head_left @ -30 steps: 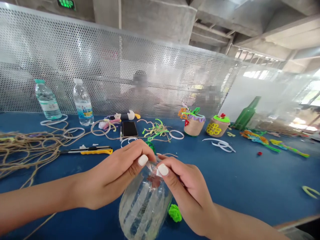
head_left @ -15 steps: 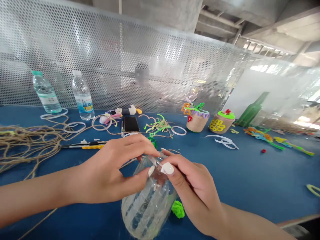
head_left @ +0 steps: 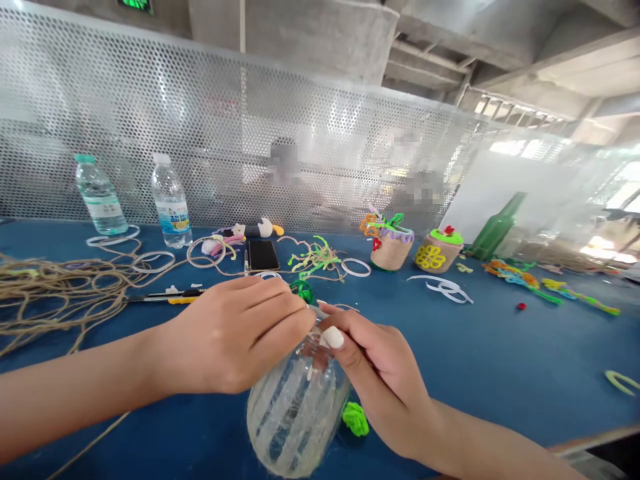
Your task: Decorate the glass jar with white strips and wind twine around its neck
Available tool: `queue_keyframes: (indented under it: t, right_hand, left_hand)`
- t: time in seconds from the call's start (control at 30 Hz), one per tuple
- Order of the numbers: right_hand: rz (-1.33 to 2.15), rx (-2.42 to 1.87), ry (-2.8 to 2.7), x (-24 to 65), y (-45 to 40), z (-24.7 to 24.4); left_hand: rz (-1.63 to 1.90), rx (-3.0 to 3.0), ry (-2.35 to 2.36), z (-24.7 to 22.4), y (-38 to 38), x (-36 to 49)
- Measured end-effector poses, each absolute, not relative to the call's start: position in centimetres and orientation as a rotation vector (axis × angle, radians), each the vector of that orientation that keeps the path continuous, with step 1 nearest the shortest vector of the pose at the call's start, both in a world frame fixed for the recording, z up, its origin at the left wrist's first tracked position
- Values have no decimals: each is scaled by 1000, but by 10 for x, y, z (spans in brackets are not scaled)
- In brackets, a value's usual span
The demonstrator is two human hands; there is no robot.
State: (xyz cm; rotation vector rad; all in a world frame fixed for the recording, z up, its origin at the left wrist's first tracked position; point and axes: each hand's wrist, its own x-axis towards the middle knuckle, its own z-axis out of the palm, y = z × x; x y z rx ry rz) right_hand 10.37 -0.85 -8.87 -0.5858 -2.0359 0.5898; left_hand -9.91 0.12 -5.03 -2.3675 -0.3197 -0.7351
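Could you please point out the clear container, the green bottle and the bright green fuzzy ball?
Clear container (head_left: 298, 415): head view, middle of its striped side.
Green bottle (head_left: 494, 231): head view, middle of its body.
Bright green fuzzy ball (head_left: 355, 419): head view, centre of its visible side.

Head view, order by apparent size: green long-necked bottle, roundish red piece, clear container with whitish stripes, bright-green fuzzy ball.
1. Clear container with whitish stripes
2. Green long-necked bottle
3. Bright-green fuzzy ball
4. Roundish red piece
Apparent only; container and ball sit nearer the camera.
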Motion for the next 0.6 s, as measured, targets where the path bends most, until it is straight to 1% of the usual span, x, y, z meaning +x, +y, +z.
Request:
queue_keyframes:
  t: [0.3, 0.5, 0.6]
  right_hand:
    - [537, -555, -2035, 103, -11, -88]
    - [455, -501, -2087, 103, -12, -87]
    - [448, -485, -2115, 103, -12, -88]
  left_hand:
    - [-916, -2740, -425, -46, 4, -107]
    - [-1199, -3083, -525, -42, 7, -102]
    - [-1239, -3146, -533, -40, 5, -102]
